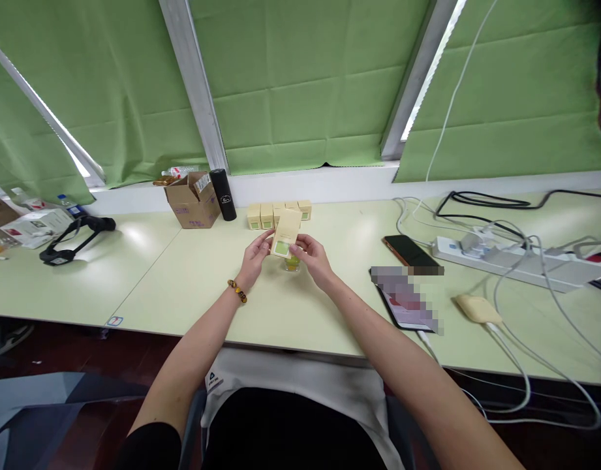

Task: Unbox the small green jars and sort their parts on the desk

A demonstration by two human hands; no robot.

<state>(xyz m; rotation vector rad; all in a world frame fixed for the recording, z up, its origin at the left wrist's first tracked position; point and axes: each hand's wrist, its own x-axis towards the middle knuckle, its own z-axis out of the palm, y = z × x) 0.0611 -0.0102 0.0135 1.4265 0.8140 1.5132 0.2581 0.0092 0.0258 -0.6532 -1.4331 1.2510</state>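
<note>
Between my two hands a small cream carton (286, 230) with a green patch is held up above the table, its top flap seeming to stand up. My left hand (254, 260) grips its left side, fingers closed on the edge. On the right, my right hand (314, 260) pinches the lower right corner with the thumb in front. Just below the carton a small clear jar (292, 264) with yellow-green contents stands on the table, partly hidden by the carton. Behind my hands, several similar small cream boxes (266, 216) stand in a row.
A brown cardboard box (195, 201) and a black cylinder (223, 194) stand at the back left. Farther left lies a black headset-like frame (77, 240). To the right are a dark phone (412, 253), a second phone (402, 303), a yellowish charger (477, 309), a white power strip (506, 261) and loose cables.
</note>
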